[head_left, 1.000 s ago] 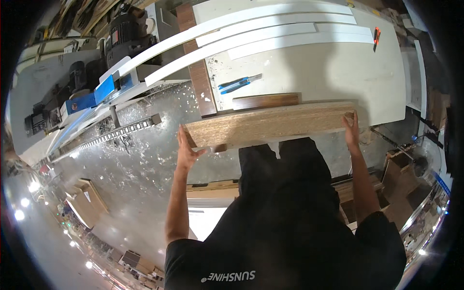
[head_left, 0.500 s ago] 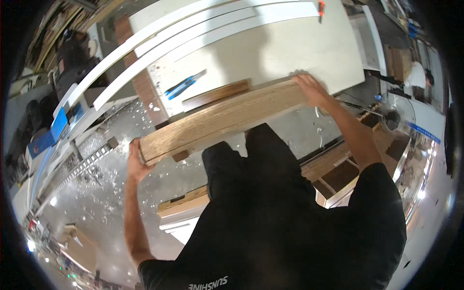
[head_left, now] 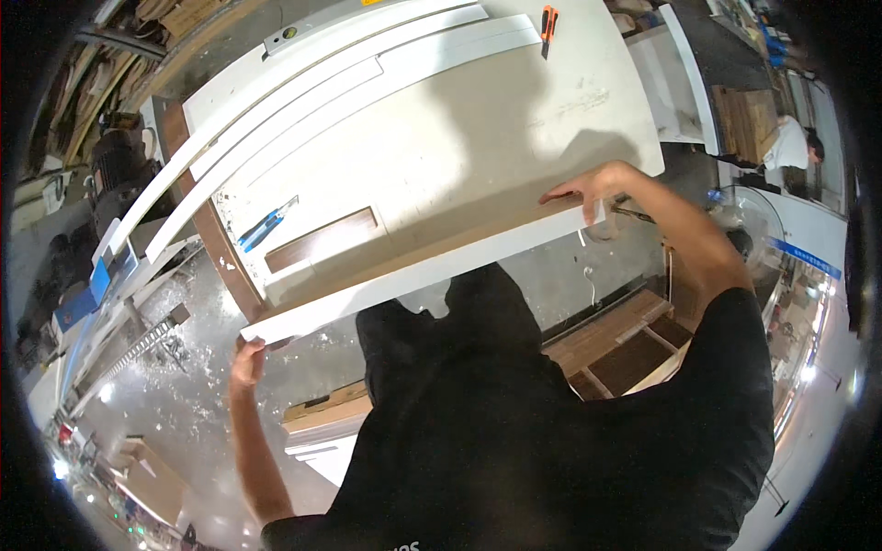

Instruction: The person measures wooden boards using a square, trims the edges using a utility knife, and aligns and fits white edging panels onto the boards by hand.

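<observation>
A long board, white along the face toward me and wood-brown on its upper side, spans the near edge of the pale worktable. Its left end is gripped by my left hand, whose fingers curl around the corner. My right hand holds the right end from above, one finger down over the white face and others stretched along the top. Beyond the board lie a short brown wood piece and a blue utility knife. An orange and black utility knife rests near the table's far edge.
Long white strips run across the far side of the table, past its left edge. A small level sits behind them. Wooden frames stand at my right, boards at lower left. At far right is another person.
The board has turned over from its wood-grain face to its white face, with both hands still at its ends. My left hand has come lower, and the view has shifted.
</observation>
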A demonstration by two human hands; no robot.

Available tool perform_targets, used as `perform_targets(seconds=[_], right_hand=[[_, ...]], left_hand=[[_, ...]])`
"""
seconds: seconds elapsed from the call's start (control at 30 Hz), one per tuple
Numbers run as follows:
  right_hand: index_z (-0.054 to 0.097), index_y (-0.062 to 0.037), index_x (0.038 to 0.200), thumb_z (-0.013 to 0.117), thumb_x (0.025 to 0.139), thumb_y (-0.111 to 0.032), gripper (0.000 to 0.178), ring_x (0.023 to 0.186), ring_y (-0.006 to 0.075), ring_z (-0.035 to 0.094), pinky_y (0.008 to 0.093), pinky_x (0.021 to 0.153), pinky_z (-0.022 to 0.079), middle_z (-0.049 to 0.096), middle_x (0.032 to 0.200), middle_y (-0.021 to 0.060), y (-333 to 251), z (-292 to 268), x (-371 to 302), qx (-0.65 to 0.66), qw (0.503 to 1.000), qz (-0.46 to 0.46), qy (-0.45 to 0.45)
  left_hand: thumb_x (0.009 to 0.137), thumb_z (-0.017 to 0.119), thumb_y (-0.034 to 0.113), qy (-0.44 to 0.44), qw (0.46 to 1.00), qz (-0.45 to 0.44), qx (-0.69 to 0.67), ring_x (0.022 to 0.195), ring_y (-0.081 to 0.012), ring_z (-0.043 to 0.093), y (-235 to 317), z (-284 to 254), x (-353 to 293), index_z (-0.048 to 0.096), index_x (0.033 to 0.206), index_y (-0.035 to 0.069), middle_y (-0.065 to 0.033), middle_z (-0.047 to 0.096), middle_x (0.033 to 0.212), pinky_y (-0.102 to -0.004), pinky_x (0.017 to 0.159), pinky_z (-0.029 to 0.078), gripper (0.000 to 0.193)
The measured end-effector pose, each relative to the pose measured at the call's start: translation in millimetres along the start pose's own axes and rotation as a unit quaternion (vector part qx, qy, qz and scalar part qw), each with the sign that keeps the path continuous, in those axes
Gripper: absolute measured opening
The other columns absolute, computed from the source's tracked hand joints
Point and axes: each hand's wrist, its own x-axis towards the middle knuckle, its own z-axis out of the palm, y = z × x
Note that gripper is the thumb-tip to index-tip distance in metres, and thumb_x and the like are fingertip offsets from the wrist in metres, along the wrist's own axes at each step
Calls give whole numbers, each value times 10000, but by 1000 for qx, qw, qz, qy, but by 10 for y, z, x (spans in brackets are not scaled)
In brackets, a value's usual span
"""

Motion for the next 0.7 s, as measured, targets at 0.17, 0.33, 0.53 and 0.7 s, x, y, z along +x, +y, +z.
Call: perform_targets(seconds=[0.17,0.33,0.53,0.7], right_hand=[[381,-144,1728,955,519,-49,1341,1610,283,355,419,1333,274,404,1757,68,716,-520,-313,121,992,-20,2],[399,-215,1725,993,527,-101,1342,1624,298,346,450,1343,277,411,1756,83,1127,-864,-401,41,999,29,15],[311,-190,1748,897,837,-111,1085,1695,321,149,464,1332,313,251,1808,130,2106,-818,-901,-16,954,-72,291],[413,-18,1686,844,944,-190,876,1488,246,488,396,1256,334,598,1587,103,2277,-345,-330,419,832,-192,308]], left_hand=[[895,789,151,56,998,20,24,1259,-238,626,-237,1012,200,531,1477,-26,-51,659,1244,-415,1125,486,660],[994,734,182,147,987,9,67,1248,-236,617,-302,1615,258,510,1449,-72,-119,619,1313,-420,1181,479,567],[1000,763,266,200,974,1,109,1402,-312,591,-67,2722,374,433,1566,-127,-224,625,1477,-422,1232,452,764],[954,788,340,212,973,28,82,1375,-296,611,-281,2574,240,548,1497,-131,-206,682,1405,-401,1239,418,757]])
